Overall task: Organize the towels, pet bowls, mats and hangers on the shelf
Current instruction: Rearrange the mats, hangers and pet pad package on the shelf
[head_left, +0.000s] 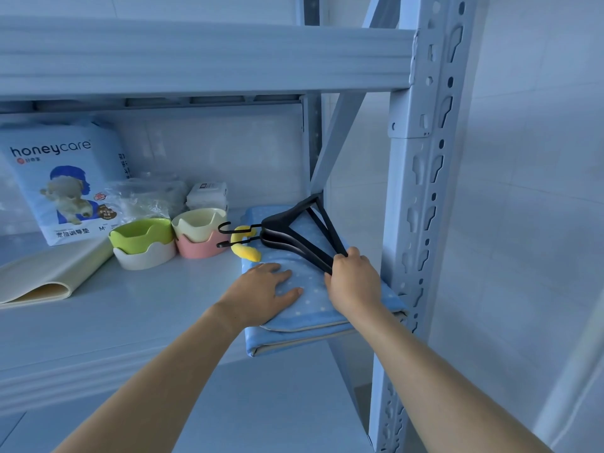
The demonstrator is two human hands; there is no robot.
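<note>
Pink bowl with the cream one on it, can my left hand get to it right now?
Probably yes. The left hand lies flat and empty on the blue towel, and the pink bowl sits just beyond it; only hooks of the hangers poke close by.

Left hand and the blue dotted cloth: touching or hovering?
Touching. Head view: the left hand lies flat on the blue dotted cloth, fingers spread, with no gap under them.
</note>
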